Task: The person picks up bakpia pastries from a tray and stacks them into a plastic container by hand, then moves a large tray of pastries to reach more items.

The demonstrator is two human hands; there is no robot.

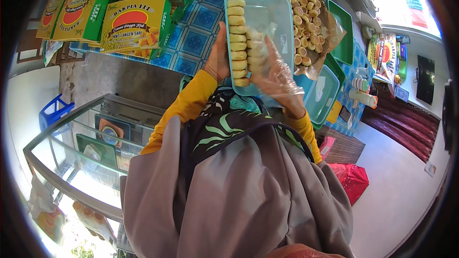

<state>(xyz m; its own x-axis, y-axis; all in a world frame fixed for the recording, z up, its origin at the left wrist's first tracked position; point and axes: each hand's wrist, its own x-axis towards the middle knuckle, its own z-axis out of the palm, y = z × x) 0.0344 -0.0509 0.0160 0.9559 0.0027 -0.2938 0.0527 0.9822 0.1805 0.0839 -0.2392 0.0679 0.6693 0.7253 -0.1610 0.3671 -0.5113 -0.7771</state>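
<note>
Left hand holds blue tray; gloved right hand places pastries in row.

open tablecloth left of tray — boxes beyond, pastry heap crowding right

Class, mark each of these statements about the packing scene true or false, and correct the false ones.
1. The left hand holds the light blue tray from its side. True.
2. The right hand is bare. False: it wears a clear plastic glove.
3. A full row of small round pastries lines the tray's left side. True.
4. The cardboard boxes on the table are red and white. False: they are yellow and green.
5. The tray is completely full. False: much of its floor is bare.
</note>
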